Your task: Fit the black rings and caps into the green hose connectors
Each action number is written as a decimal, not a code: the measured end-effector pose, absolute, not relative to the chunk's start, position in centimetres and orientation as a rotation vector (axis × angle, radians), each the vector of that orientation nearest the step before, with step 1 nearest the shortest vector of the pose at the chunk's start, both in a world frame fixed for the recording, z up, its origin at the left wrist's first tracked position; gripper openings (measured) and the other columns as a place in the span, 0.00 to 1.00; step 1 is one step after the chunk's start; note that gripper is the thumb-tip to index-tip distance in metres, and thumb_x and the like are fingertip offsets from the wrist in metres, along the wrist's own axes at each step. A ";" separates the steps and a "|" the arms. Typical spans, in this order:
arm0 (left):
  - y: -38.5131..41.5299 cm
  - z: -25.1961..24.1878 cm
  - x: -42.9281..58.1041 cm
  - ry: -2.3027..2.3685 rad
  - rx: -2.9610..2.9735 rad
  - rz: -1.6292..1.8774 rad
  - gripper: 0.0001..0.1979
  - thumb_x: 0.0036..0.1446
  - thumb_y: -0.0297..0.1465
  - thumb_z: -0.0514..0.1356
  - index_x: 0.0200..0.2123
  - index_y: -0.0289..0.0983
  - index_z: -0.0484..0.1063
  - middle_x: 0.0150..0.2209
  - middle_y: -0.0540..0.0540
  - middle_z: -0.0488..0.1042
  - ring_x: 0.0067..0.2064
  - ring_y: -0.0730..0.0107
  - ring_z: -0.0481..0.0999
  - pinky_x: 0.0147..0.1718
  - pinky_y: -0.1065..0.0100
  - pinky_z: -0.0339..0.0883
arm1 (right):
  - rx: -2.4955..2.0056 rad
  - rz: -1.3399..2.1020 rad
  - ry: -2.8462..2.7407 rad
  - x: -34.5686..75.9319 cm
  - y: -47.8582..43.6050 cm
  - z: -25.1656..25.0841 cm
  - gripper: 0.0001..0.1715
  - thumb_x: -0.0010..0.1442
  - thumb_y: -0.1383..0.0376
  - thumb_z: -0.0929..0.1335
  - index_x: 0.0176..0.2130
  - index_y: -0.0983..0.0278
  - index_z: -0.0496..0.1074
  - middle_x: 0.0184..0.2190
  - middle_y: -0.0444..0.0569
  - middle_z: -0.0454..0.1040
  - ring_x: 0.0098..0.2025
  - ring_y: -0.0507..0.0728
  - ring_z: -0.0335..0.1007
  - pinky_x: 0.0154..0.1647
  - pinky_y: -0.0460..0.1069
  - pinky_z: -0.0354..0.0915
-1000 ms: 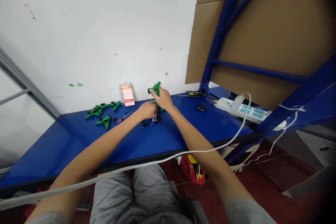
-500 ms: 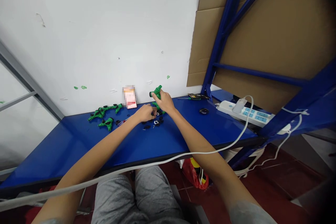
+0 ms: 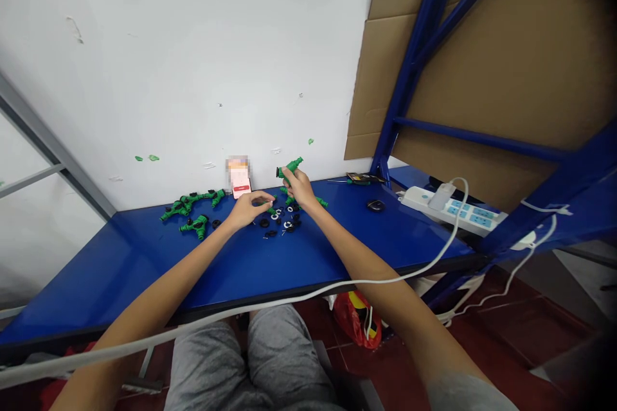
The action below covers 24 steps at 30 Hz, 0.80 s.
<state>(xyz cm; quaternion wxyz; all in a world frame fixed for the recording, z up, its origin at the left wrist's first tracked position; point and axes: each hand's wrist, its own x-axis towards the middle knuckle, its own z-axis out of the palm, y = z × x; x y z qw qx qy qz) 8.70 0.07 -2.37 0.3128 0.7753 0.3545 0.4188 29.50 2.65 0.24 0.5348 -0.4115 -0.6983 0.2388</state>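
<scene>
My right hand (image 3: 301,189) is closed around a green plastic hose connector (image 3: 292,168) with a black end, holding it tilted above the back of the table. My left hand (image 3: 248,210) hovers just left of the small parts, thumb and forefinger pinched together. A tiny pale spot shows at its fingertips, too small to name. Below the hands lie black rings (image 3: 265,223), white rings (image 3: 288,225) and tiny loose pieces. More green connectors lie under my right hand, partly hidden. On the left, another green branched connector (image 3: 195,227) lies near a row of similar ones (image 3: 186,203).
A phone (image 3: 240,183) leans on the wall behind the blue table (image 3: 231,270). To the right are a black mouse (image 3: 375,205), a screwdriver (image 3: 357,182) and a white power strip (image 3: 448,205). A white cable (image 3: 308,294) crosses in front of the table edge.
My left hand has lifted from the small parts and moved left, uncovering rings. The connector in my right hand has turned slightly and shifted a little to the right.
</scene>
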 end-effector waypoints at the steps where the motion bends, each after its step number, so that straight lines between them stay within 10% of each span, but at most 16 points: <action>1: -0.2 -2.4 8.1 0.928 1.999 1.143 0.17 0.58 0.42 0.70 0.44 0.36 0.83 0.46 0.41 0.85 0.47 0.57 0.83 0.54 0.56 0.75 | -0.916 0.763 -1.589 29.2 2.6 0.1 0.29 0.71 0.38 0.59 0.36 0.59 0.62 0.23 0.42 0.65 0.19 0.51 0.54 0.19 0.48 0.57; 8: -1.0 -2.2 5.5 0.897 1.592 1.404 0.22 0.50 0.43 0.76 0.44 0.35 0.82 0.38 0.42 0.84 0.44 0.56 0.84 0.51 0.55 0.77 | -0.698 1.395 -1.445 26.6 1.4 -1.6 0.28 0.62 0.42 0.72 0.32 0.61 0.65 0.19 0.38 0.60 0.17 0.47 0.44 0.14 0.45 0.51; 24: -1.8 -2.1 6.4 0.914 1.739 1.479 0.17 0.51 0.39 0.75 0.41 0.36 0.81 0.40 0.42 0.83 0.42 0.61 0.83 0.46 0.60 0.77 | -0.644 1.521 -1.435 25.2 1.5 -3.2 0.29 0.62 0.41 0.71 0.31 0.62 0.65 0.18 0.38 0.59 0.15 0.46 0.42 0.14 0.45 0.51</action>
